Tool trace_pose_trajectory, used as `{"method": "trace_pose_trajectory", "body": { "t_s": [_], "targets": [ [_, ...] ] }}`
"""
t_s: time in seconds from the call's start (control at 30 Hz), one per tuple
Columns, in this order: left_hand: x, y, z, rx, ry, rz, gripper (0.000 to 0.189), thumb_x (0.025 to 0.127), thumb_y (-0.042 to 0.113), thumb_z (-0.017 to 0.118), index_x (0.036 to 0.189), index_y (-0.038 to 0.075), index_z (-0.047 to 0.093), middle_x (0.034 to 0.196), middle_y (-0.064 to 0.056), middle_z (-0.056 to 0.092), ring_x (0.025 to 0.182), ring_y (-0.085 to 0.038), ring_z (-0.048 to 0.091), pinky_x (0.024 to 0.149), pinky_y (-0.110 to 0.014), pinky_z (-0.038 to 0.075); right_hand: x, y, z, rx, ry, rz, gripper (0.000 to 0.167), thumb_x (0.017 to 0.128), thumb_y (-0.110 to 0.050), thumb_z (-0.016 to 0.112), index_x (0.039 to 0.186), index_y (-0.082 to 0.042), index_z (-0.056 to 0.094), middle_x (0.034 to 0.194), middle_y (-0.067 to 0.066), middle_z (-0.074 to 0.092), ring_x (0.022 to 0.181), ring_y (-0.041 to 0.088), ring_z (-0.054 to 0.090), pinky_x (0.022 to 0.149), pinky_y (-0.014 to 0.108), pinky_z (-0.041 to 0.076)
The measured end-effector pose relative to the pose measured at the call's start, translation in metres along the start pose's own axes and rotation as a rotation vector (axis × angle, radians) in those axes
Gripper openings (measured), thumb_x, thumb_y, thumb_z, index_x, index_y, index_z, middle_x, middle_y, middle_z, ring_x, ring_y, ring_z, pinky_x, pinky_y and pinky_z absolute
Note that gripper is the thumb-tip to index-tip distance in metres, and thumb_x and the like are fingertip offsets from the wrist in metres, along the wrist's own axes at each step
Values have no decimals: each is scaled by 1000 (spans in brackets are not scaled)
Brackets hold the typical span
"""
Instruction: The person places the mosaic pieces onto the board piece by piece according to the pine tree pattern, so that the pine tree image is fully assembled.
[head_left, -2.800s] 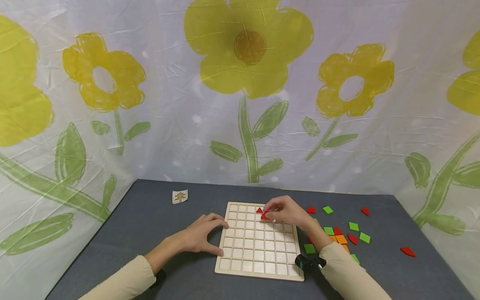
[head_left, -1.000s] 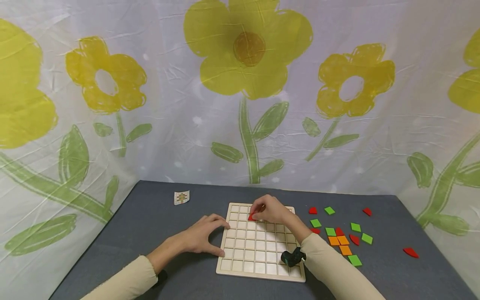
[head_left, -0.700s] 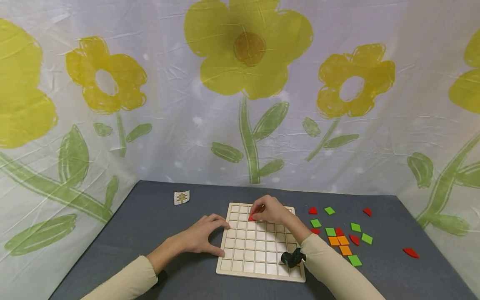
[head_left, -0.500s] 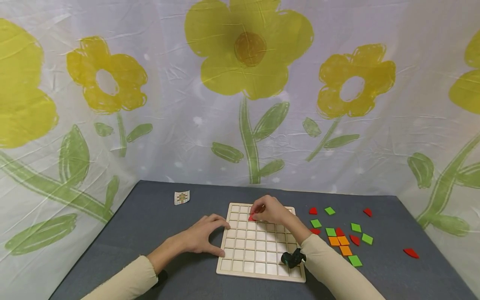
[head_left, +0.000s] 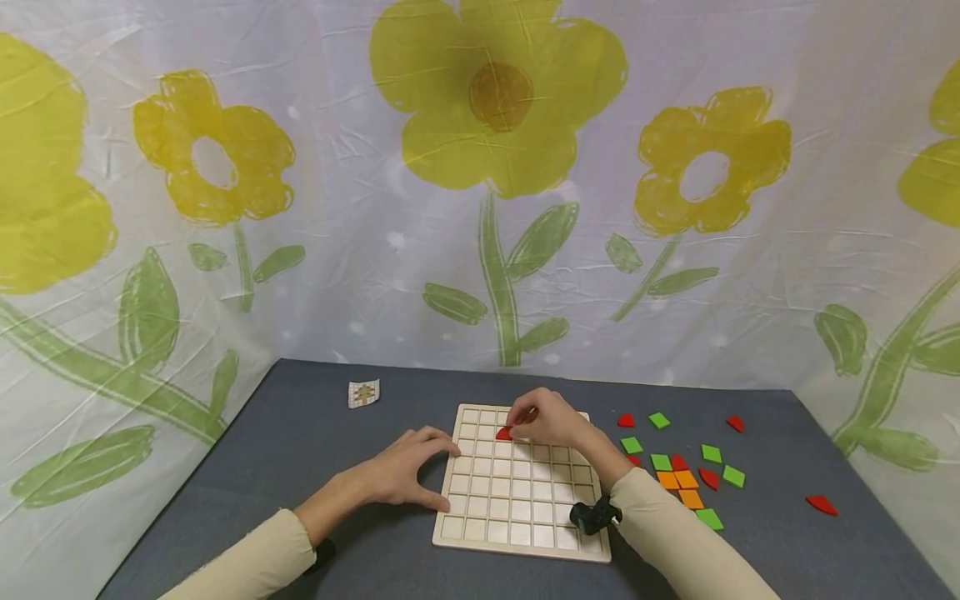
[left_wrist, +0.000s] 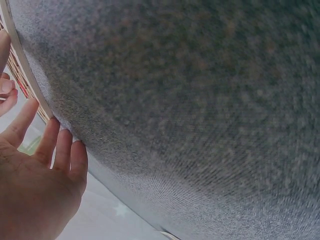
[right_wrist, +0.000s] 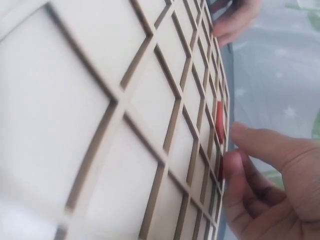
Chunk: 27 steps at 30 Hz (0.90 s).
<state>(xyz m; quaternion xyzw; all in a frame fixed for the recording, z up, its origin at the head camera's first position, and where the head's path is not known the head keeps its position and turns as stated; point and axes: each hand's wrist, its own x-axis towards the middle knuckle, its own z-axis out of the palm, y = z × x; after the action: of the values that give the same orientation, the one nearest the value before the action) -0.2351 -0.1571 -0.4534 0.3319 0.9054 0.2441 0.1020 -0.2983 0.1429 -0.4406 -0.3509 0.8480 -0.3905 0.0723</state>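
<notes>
A pale wooden grid board (head_left: 498, 508) lies on the dark table. My left hand (head_left: 408, 468) rests against its left edge, thumb and fingers spread; in the left wrist view, straight fingers (left_wrist: 62, 150) of that hand touch the rim. Over the far part of the board is my right hand (head_left: 551, 419), fingers bent. A red rounded piece (head_left: 503, 433) sits in a cell just left of its fingertips. The right wrist view shows that red piece (right_wrist: 219, 122) in the grid and a second red bit by the index fingertip, partly hidden. Nothing shows between thumb and index finger.
Right of the board lie loose green squares (head_left: 711, 453), orange squares (head_left: 686, 480) and several red pieces (head_left: 708, 478). One red piece (head_left: 822, 505) is far right. A small pattern card (head_left: 363, 393) lies at the back left. A flowered cloth (head_left: 337, 250) hangs behind the table.
My right hand carried a red piece leftward across the far row and set it in a cell; just now it has shifted slightly right, off that piece. My left hand stays at the edge.
</notes>
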Motion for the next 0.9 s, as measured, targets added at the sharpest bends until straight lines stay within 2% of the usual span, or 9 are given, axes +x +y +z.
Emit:
{"method": "trace_pose_trajectory", "body": {
  "t_s": [0.13, 0.27, 0.5, 0.9],
  "targets": [
    [0, -1, 0, -1, 3, 1, 72, 79, 49, 87, 136, 15, 60, 141, -9, 47, 127, -35, 44, 102, -57, 38, -9, 5, -8, 4, -8, -38, 5, 92, 0, 74, 97, 0, 76, 90, 7, 72, 81, 22, 69, 73, 28, 55],
    [0, -1, -1, 1, 7, 3, 72, 79, 49, 87, 135, 15, 60, 141, -10, 47, 126, -36, 44, 102, -58, 38, -20, 12, -17, 17, -13, -41, 7, 94, -3, 73, 100, 0, 76, 94, 6, 72, 84, 23, 68, 76, 29, 55],
    [0, -1, -2, -8, -1, 8, 71, 80, 50, 86, 136, 15, 59, 141, -9, 46, 126, -35, 44, 102, -58, 37, -46, 19, -30, 46, -17, -23, 12, 95, -6, 73, 104, 2, 73, 95, 7, 70, 83, 25, 68, 77, 33, 56],
    [-2, 1, -1, -10, -7, -3, 71, 80, 49, 86, 136, 15, 59, 141, -9, 46, 126, -35, 44, 101, -58, 38, -87, 35, -51, 55, 7, 25, 16, 98, -10, 71, 109, 0, 72, 98, 4, 70, 83, 27, 68, 77, 32, 55]
  ]
}}
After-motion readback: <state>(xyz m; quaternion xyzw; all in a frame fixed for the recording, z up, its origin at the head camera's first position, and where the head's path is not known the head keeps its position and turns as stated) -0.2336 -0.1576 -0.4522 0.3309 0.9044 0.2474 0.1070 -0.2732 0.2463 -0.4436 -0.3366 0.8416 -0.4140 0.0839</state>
